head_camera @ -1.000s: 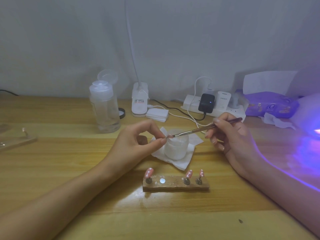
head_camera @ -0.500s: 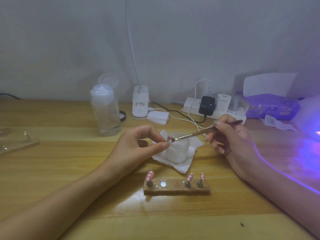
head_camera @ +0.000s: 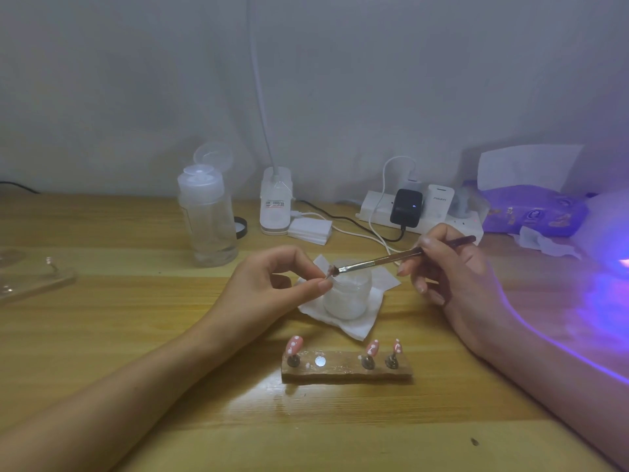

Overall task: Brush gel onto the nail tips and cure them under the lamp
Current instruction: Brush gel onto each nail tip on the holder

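Wooden desk (head_camera: 102, 335), "PISEN" charger (head_camera: 440, 206) behind brush (head_camera: 374, 262)

We can barely make out the nail tip (head_camera: 327, 275) pinched in the left hand (head_camera: 269, 287): its fingertips cover most of it, and the bristles of the brush (head_camera: 384, 260) held by the right hand (head_camera: 452, 277) blur against it. Right of that hand, the glowing lamp (head_camera: 611, 228) runs off the edge.

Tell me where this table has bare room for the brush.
Bare wood: the near strip in front of the brown wooden nail-tip stand, and left of the clear plastic bottle. Crowded: around the white jar on its tissue and along the white power strip.
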